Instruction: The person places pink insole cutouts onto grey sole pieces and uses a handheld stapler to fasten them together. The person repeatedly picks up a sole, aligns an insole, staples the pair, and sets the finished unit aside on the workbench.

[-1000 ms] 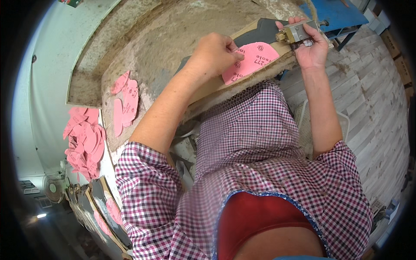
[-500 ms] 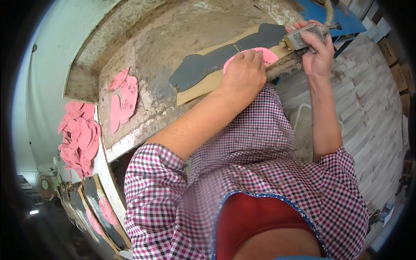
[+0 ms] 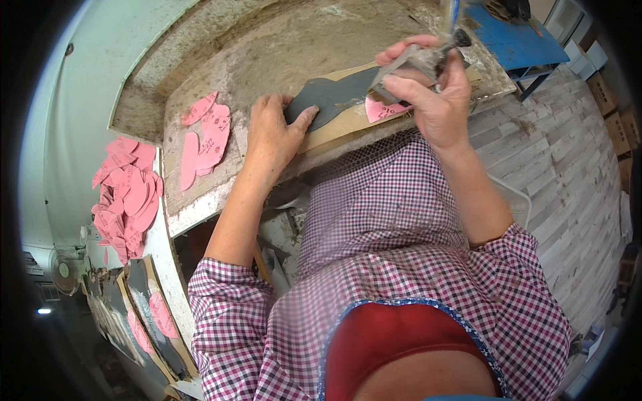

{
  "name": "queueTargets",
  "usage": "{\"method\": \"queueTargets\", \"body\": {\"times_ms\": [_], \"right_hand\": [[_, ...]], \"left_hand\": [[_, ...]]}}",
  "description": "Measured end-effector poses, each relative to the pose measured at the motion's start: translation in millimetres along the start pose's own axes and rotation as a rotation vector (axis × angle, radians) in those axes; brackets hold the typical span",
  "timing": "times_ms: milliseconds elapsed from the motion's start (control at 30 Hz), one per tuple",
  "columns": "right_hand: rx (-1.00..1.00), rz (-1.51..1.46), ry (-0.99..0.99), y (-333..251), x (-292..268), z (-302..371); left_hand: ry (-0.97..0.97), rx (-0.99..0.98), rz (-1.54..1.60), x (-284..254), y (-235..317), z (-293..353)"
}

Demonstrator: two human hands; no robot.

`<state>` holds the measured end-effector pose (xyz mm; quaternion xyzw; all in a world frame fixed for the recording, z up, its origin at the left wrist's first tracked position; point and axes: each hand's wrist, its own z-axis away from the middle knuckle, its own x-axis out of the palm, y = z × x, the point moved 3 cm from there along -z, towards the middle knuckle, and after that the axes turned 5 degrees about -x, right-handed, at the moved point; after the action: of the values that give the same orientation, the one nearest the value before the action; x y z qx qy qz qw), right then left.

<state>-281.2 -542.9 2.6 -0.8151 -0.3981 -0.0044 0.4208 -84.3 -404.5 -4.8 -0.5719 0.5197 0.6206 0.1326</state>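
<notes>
On the worn bench lies a long dark grey shaped piece [image 3: 334, 100] over a tan backing sheet [image 3: 331, 136]. My left hand [image 3: 275, 127] is at its left end, thumb on top and fingers curled at the edge. A pink, shoe-sole-shaped piece [image 3: 378, 111] rests toward the grey piece's right side. My right hand [image 3: 435, 100] grips a boxy metal hand tool [image 3: 412, 65], slightly blurred, right above that pink piece and hiding much of it. A hose or cord [image 3: 455, 15] runs up from the tool, whose exact kind I cannot make out.
Several loose pink pieces [image 3: 212, 137] lie left on the bench, and a larger pink pile [image 3: 127, 200] sits beyond its left edge. Grey strips with pink pieces [image 3: 160, 314] stand lower left. A raised rim [image 3: 144, 93] borders the bench; a blue table [image 3: 518, 43] stands far right.
My left hand has left the pink piece and moved to the grey piece's left end. My right hand has brought the metal tool leftward, over the pink piece.
</notes>
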Motion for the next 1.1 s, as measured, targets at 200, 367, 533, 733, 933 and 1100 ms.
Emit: {"method": "queueTargets", "body": {"times_ms": [200, 367, 533, 733, 933, 1100], "right_hand": [[-0.044, 0.131, 0.023, -9, -13, -6], [-0.067, 0.275, 0.107, -20, -73, -21], [-0.033, 0.161, 0.164, -30, -94, -28], [-0.166, 0.188, 0.116, -26, -82, -51], [-0.225, 0.446, 0.061, 0, -74, -75], [-0.126, 0.344, 0.078, 14, -48, -62]], "left_hand": [[-0.001, -0.077, 0.375, 6, -4, -8], [-0.154, -0.255, 1.137, 14, -5, -8], [-0.342, -0.44, 1.408, 18, -10, -4], [-0.269, -0.34, 1.277, 27, -10, 6], [-0.136, -0.249, 1.189, 35, -7, 9], [-0.094, -0.201, 1.155, 41, -9, 10]]}}
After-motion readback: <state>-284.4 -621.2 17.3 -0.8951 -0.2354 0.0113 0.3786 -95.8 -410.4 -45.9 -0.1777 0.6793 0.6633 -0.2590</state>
